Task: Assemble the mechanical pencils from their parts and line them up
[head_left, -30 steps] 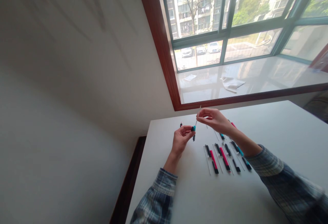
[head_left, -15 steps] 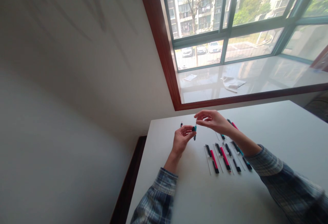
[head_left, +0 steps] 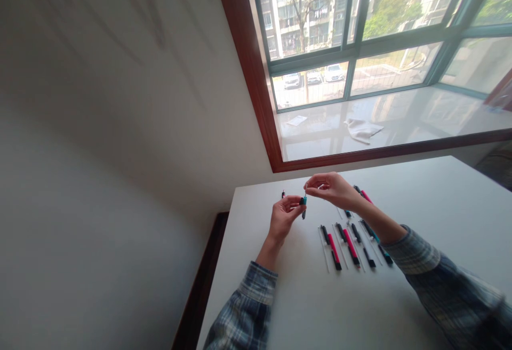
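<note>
My left hand [head_left: 282, 217] pinches a teal and black pen barrel [head_left: 304, 201], held upright above the white table. Just over it, my right hand [head_left: 331, 188] has its thumb and fingers closed on a thin pale pen refill [head_left: 306, 192]. The refill's lower end meets the top of the barrel; how deep it sits inside cannot be made out. To the right, below my right forearm, pen parts lie in a row: black grip pieces [head_left: 325, 233], pink barrels [head_left: 351, 246] and white refills [head_left: 324, 251]. More parts are partly hidden behind my right arm.
A small dark pen [head_left: 284, 194] lies on the white table [head_left: 320, 307] beyond my left hand. Farther back, more pen pieces [head_left: 366, 196] lie past my right wrist. A wall borders the table's left side. On the window sill rests a white cloth [head_left: 363, 130].
My right fingertips have come down very slightly toward the barrel, with less of the refill showing between. My left hand and the laid-out pen parts stay put.
</note>
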`<state>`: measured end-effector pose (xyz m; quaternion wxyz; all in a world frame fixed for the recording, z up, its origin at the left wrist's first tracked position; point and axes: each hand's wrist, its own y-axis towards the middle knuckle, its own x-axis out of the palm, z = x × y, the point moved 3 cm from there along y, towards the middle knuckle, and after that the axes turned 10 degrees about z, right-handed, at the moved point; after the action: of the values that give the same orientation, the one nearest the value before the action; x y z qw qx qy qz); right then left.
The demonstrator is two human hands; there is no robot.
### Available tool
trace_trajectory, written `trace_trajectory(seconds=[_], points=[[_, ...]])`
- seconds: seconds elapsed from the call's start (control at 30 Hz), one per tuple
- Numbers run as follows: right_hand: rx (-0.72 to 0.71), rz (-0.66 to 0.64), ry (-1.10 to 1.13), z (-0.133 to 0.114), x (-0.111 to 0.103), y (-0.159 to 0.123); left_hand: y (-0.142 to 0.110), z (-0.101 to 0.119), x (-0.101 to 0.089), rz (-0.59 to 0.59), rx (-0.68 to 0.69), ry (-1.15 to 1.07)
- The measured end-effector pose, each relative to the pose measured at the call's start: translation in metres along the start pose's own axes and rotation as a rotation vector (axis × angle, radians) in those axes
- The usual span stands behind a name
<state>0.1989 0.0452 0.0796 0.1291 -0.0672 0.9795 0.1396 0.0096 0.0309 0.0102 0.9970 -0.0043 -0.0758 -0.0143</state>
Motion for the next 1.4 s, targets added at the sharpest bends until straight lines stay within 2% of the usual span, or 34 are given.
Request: trace_trajectory(seconds=[0.23, 0.5, 0.93, 1.13, 1.23, 1.33, 1.4], points=[[0.016, -0.043, -0.006, 0.003, 0.001, 0.000, 0.000, -0.002, -0.001, -0.004, -0.004, -0.002], [0.017, -0.030, -0.008, 0.002, 0.001, -0.001, 0.000, -0.002, 0.000, -0.005, -0.003, -0.011], [-0.031, 0.053, -0.166, 0.001, 0.001, -0.002, -0.002, 0.000, 0.004, -0.023, -0.005, -0.008], [0.006, -0.080, -0.159, 0.006, -0.006, -0.002, -0.001, -0.003, 0.001, -0.010, -0.003, -0.038], [-0.003, -0.027, -0.294, 0.012, -0.019, 0.000, 0.000, -0.004, -0.002, 0.026, -0.001, -0.082], [-0.063, 0.065, -0.582, 0.028, -0.027, 0.001, 0.000, -0.003, -0.002, 0.052, -0.017, -0.160], [-0.087, 0.058, -0.760, 0.045, -0.026, 0.000, -0.001, -0.002, -0.002, 0.061, -0.037, -0.209]])
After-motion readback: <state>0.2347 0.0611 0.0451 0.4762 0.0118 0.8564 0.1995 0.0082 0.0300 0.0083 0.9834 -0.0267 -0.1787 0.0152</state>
